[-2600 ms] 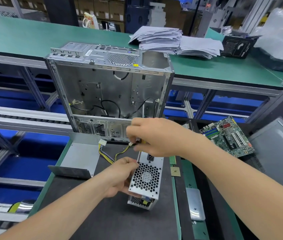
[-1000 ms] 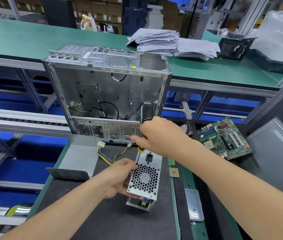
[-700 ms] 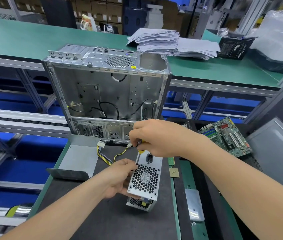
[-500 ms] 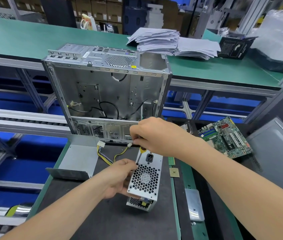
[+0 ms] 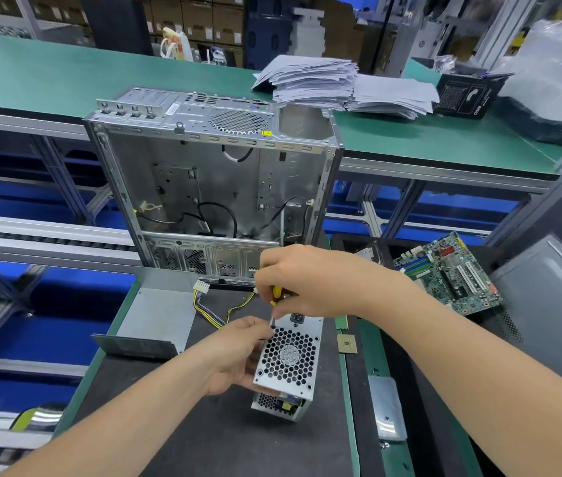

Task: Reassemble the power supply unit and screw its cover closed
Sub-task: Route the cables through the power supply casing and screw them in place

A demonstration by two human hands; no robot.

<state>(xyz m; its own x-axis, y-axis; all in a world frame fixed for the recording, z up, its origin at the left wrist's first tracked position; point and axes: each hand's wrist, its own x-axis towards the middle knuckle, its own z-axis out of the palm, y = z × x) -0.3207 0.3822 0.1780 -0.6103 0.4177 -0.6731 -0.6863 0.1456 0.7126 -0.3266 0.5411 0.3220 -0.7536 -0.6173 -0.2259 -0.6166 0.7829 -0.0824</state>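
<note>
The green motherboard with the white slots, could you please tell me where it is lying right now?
The green motherboard lies on the right of the head view, beyond the right hand, right of the open silver computer case.

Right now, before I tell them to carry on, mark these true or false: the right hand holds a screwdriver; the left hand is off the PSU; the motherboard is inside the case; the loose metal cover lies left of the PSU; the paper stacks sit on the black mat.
1. The right hand holds a screwdriver. True.
2. The left hand is off the PSU. False: it steadies the PSU's left side.
3. The motherboard is inside the case. False: it lies outside, to the right.
4. The cover lies left of the PSU. True.
5. The papers sit on the black mat. False: they sit on the green bench behind the case.
</note>
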